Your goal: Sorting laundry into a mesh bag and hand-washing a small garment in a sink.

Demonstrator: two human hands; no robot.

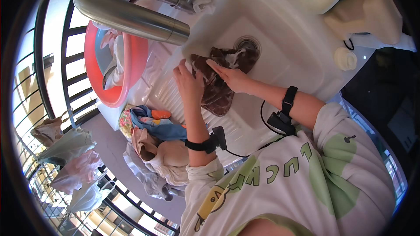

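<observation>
A wet dark brown cloth (215, 96) with whitish suds on it lies in a white laundry sink (288, 52), partly over the ribbed washboard slope and reaching the drain (247, 44). My left hand (190, 80) is at the cloth's left edge, its fingers pointing up towards the tap; whether it grips any cloth is hidden. My right hand (231, 77) rests on the middle of the cloth, fingers extended, and its hold on the fabric cannot be told. The brushed-metal faucet (141, 19) arches above the sink's left side, with no water seen running.
A red plastic basin (136, 68) with a blue one and clothes inside stands left of the sink. Piled garments (164, 141) lie beside my left forearm. A cream cap (345, 58) and containers stand on the right rim. Black window bars run along the left.
</observation>
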